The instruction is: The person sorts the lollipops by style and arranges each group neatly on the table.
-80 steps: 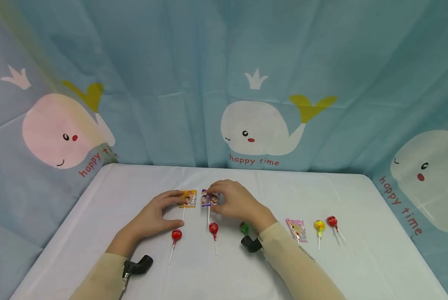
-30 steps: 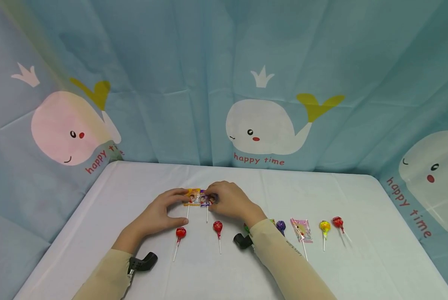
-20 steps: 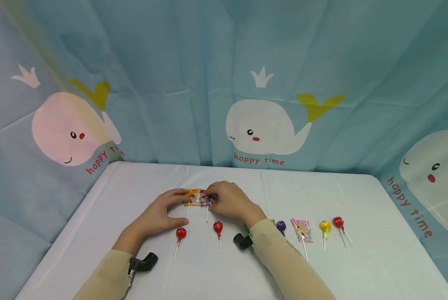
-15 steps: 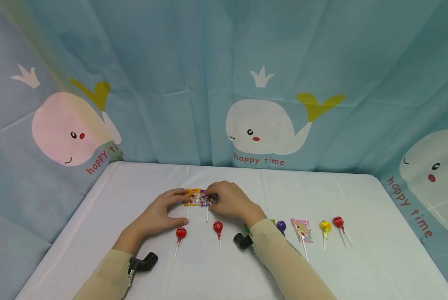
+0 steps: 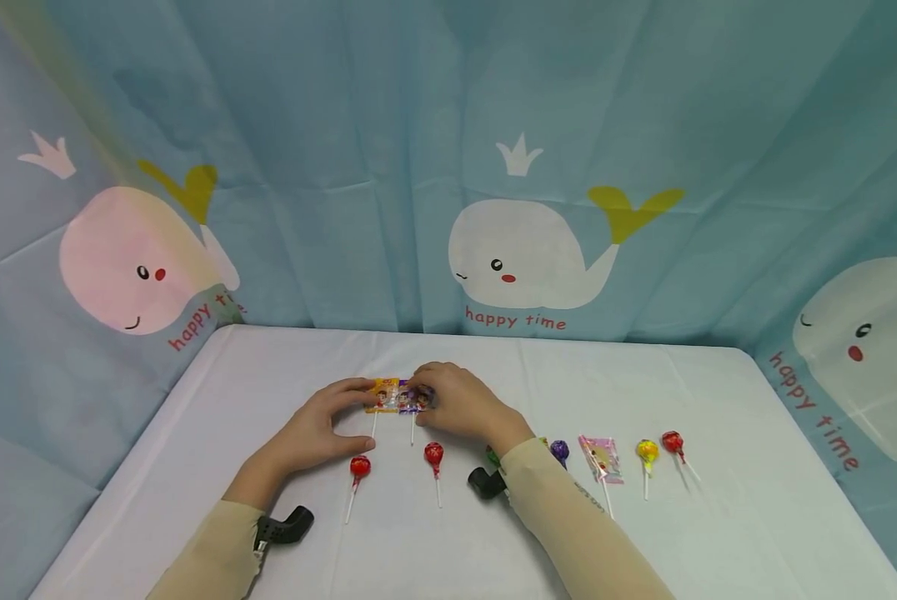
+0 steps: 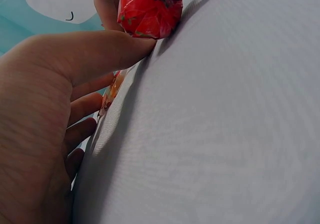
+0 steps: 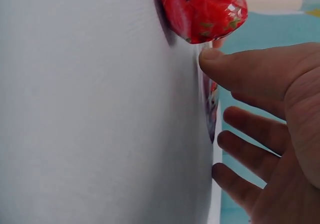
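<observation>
My left hand (image 5: 321, 427) rests its fingertips on the left edge of a lollipop in a flat orange wrapper (image 5: 387, 395). Its thumb stands apart, near the white stick and just above a red lollipop (image 5: 360, 467). My right hand (image 5: 459, 404) holds a lollipop in a flat purple wrapper (image 5: 407, 397) between fingers and thumb, partly covering it. The two flat wrappers lie side by side, edges meeting, sticks toward me. A second red lollipop (image 5: 433, 454) lies below the purple one; in the right wrist view my thumb (image 7: 250, 68) is close beside its round head.
Right of my forearm lie a purple lollipop (image 5: 559, 451), a pink-wrapped one (image 5: 602, 458), a yellow one (image 5: 647, 452) and a red one (image 5: 672, 442). My right sleeve partly hides a green lollipop (image 5: 492, 455). A whale-print curtain (image 5: 343, 250) rises behind the white table (image 5: 283, 358).
Since the earliest frame my right hand has slid the purple-wrapped lollipop left against the orange-wrapped one. Over the last second both hands stay in place; only the head view shifts slightly.
</observation>
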